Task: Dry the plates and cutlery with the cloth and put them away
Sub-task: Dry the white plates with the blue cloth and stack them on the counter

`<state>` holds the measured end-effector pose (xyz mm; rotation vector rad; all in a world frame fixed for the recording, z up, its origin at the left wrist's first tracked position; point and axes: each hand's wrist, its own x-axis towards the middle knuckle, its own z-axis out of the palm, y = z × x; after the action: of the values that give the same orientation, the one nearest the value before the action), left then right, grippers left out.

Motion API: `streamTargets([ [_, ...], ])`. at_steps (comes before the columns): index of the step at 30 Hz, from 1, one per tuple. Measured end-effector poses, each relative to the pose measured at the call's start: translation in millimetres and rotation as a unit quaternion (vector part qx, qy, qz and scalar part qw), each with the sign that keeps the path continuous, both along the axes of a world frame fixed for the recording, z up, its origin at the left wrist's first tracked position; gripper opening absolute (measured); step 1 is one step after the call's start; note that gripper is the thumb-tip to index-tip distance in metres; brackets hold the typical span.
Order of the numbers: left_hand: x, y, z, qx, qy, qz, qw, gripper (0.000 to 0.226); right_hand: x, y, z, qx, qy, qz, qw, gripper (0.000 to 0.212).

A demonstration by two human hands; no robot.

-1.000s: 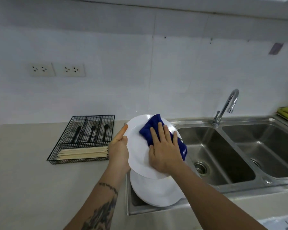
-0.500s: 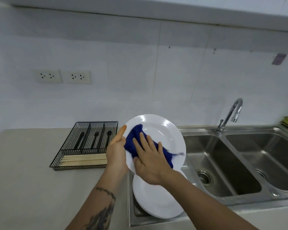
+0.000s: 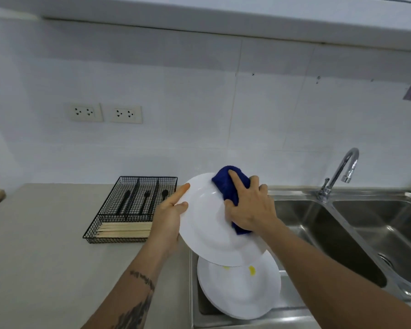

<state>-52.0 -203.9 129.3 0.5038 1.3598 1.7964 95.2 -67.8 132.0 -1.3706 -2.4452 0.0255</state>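
Round white plate (image 3: pixel 207 224) is held tilted above the near-left end of the stainless steel double sink (image 3: pixel 318 224), over a stack of white plates (image 3: pixel 240 293) that carries yellow specks. The left hand (image 3: pixel 167 218) grips the plate's left rim, index finger stretched along the edge. The right hand (image 3: pixel 249 206) presses a dark blue cloth (image 3: pixel 230 186) against the plate's far-right face, fingers curled over the bunched fabric. Left of the sink, on the beige countertop (image 3: pixel 45 245), sits a black wire cutlery tray (image 3: pixel 131 210): black utensils lie in its far compartments, and what look like pale wooden chopsticks (image 3: pixel 125 230) fill the near one. A curved chrome tap (image 3: pixel 339 174) stands behind the sink's 2 basins.
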Motion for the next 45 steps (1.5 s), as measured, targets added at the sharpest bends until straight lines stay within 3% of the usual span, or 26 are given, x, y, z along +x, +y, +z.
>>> streamTargets([
  [7, -30.1, 25.4, 46.0, -0.023, 0.104, -0.099, 0.989, 0.042, 5.4, 7.7, 35.3, 0.014, 0.022, 0.060, 0.998, 0.078],
  [14, -9.5, 36.0, 49.4, 0.031, 0.065, -0.057, 0.996, 0.042, 13.7, 3.1, 21.3, 0.111, -0.005, 0.005, 0.994, 0.076],
  [21, -9.2, 34.3, 45.8, 0.073, 0.005, 0.022, 0.997, 0.039, 27.7, -37.0, 6.6, -0.010, -0.049, 0.025, 0.998, 0.074],
  [26, 0.3, 39.4, 51.9, 0.084, -0.016, 0.028, 0.996, 0.038, 12.6, -68.2, 14.6, -0.090, -0.019, 0.154, 0.984, 0.063],
  [29, 6.7, 40.7, 53.4, 0.093, -0.024, 0.008, 0.995, 0.038, -4.8, -61.8, 12.2, -0.098, 0.030, 0.169, 0.980, 0.062],
  [34, 13.9, 38.1, 55.1, 0.114, -0.034, -0.039, 0.992, 0.039, -12.2, -16.1, 16.1, 0.003, 0.042, 0.109, 0.993, 0.067],
  [39, 12.6, 36.9, 61.3, 0.137, -0.039, 0.019, 0.990, 0.035, 1.9, 14.6, 30.1, 0.105, -0.005, 0.025, 0.994, 0.069],
  [45, 29.4, 45.9, 63.5, 0.151, -0.066, 0.069, 0.984, 0.034, 34.5, 13.3, 39.2, 0.064, -0.043, 0.069, 0.995, 0.068],
])
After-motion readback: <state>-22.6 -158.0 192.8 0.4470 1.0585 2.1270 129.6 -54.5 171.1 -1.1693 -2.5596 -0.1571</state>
